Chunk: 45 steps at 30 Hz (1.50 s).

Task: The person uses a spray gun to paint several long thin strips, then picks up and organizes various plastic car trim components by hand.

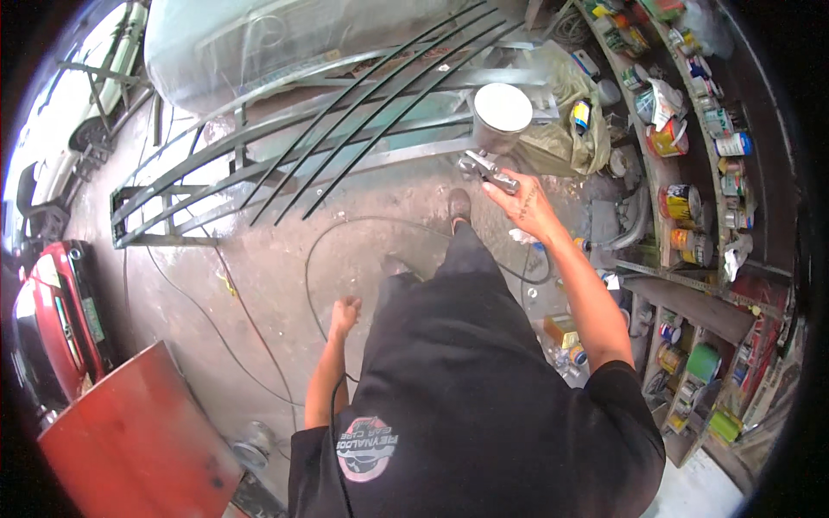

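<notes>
My right hand (528,211) is clamped on the grip of a spray gun (494,175), a little right of centre in the upper half of the frame. The gun's metal paint cup (499,134) stands above it, its round top white; I cannot tell whether that is a lid or paint filling it to the rim. My left hand (347,312) hangs near the centre, fingers curled inward; I cannot tell whether they are fully closed.

Just left of the cup, slim dark bars (345,121) slant across a long metal frame (233,179) at the upper left and top. A small bottle (581,116) with a blue and yellow label rests on crumpled translucent plastic sheeting (553,154) at the upper right.

Along the right edge, wooden shelves (654,186) carry rows of cans. A red and yellow can (667,141) has white crumpled material at its top; lower down sits a yellow-labelled can (680,204). I cannot see inside either one. A green container (704,363) stands at the lower right. At the lower left, a metal can (253,445) sits on the floor (250,319) beside a red panel (142,436), its contents too unclear to make out.
</notes>
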{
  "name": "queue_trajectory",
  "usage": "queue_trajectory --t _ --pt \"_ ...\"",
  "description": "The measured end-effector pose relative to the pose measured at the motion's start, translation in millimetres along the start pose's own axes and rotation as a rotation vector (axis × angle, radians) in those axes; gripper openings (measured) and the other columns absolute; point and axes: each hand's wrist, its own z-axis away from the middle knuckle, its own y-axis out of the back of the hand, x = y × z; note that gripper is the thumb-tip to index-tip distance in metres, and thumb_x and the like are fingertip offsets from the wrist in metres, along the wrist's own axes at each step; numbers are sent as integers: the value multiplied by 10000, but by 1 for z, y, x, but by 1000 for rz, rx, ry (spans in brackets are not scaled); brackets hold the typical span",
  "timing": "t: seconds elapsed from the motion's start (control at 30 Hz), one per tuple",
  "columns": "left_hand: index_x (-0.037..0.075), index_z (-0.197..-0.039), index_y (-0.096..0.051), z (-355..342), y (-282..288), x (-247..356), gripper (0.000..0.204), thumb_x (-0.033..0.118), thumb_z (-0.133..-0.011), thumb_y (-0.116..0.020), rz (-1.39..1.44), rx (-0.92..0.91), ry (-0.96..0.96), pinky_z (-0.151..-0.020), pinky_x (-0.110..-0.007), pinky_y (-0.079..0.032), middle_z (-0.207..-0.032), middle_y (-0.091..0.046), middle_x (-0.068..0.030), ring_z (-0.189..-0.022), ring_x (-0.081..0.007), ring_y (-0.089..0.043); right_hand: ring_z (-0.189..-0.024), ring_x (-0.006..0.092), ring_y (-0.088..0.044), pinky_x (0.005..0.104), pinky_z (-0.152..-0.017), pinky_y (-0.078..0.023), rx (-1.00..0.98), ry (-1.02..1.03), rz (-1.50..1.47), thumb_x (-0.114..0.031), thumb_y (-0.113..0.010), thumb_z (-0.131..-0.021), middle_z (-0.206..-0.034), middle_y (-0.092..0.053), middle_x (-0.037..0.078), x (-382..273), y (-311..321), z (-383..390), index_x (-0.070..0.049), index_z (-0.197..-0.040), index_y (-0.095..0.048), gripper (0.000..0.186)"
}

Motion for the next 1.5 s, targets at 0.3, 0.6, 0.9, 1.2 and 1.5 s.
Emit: queue_trajectory --t 0.3,0.6,0.9,1.2,1.5 --pt "-22 -1082 -709 2 -63 59 282 203 -933 -629 59 41 155 -506 -314 -477 -800 -685 -84 -649 -160 -635 -710 194 -607 345 -664 -463 27 -91 -103 -374 -714 -886 -797 -627 119 74 95 -86 32 -1058 -654 444" --pt "-45 -1119 -694 7 -139 213 333 216 -929 -610 72 240 0 -859 -388 -510 -978 -735 -179 -944 -247 -673 -1069 392 -655 391 -977 -481 -284 -202 79 -409 -710 -871 -1147 -657 311 132 190 -121 88 -1310 -571 677" --pt "-78 -1197 -644 0 -171 211 384 48 -854 -522 42 101 48 -951 -374 -486 -1158 -680 -254 -1087 -287 -643 -983 391 -681 409 -893 -510 -157 -52 58 -353 -698 -881 -1051 -692 290 142 243 -154 78 -1244 -617 570" --pt "-42 -1167 -662 -35 -146 329 355 248 -968 -613 80 113 96 -655 -325 -556 -948 -710 -136 -800 -188 -687 -883 392 -701 427 -823 -520 -125 -39 -194 -358 -675 -895 -939 -706 275 116 198 -181 34 -1207 -657 501" --pt "-59 -1144 -668 -15 -178 349 340 227 -971 -612 77 23 1 -625 -293 -504 -853 -695 -83 -735 -142 -629 -744 341 -690 419 -728 -522 138 12 -127 -336 -668 -916 -833 -701 237 113 208 -218 8 -1207 -661 450"
